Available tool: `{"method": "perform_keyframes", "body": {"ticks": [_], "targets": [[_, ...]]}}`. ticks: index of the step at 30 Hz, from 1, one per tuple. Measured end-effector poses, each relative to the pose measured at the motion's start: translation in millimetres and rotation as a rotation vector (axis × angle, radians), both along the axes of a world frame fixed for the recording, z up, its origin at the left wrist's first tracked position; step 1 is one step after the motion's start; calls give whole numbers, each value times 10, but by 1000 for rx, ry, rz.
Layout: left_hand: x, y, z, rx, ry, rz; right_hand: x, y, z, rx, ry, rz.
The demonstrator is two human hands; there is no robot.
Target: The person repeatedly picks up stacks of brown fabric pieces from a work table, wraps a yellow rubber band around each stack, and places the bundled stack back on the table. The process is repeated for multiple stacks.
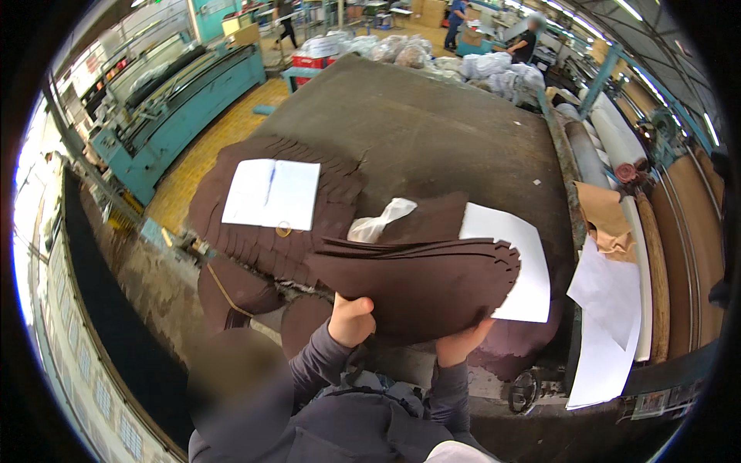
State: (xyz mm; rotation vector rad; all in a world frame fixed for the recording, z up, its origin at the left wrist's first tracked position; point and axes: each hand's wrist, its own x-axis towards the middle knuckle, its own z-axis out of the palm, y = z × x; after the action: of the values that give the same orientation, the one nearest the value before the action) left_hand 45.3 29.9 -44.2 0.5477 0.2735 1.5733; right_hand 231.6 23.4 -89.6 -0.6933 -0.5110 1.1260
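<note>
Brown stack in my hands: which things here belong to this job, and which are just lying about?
In the job:
brown stack, held by left hand and right hand
fanned brown pieces, likely, matching in colour

Apparently lying about:
white paper on the fanned pieces
crumpled white wrap
white sheet partly behind the stack

"Where are the hands?"
"Both by the counter's [463,116] near edge. The left hand [351,322] has its thumb on top, pointing right; the right hand [461,346] reaches forward, fingers mostly hidden."
"Forearms?"
"Dark-sleeved. The left forearm [318,359] slants inward; the right forearm [451,395] points nearly straight ahead."
</note>
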Motion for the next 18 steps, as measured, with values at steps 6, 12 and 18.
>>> {"method": "perform_keyframes", "body": {"ticks": [6,12,18], "targets": [[-514,-214,36,118,252,72,-551,49,-367,-162,308,299],[-1175,-598,-547,-242,115,145,-956,83,-770,-471,-58,496],[-1433,-1775,-1719,-771,84,435,-1506,280,-1449,-469,-686,782]]}}
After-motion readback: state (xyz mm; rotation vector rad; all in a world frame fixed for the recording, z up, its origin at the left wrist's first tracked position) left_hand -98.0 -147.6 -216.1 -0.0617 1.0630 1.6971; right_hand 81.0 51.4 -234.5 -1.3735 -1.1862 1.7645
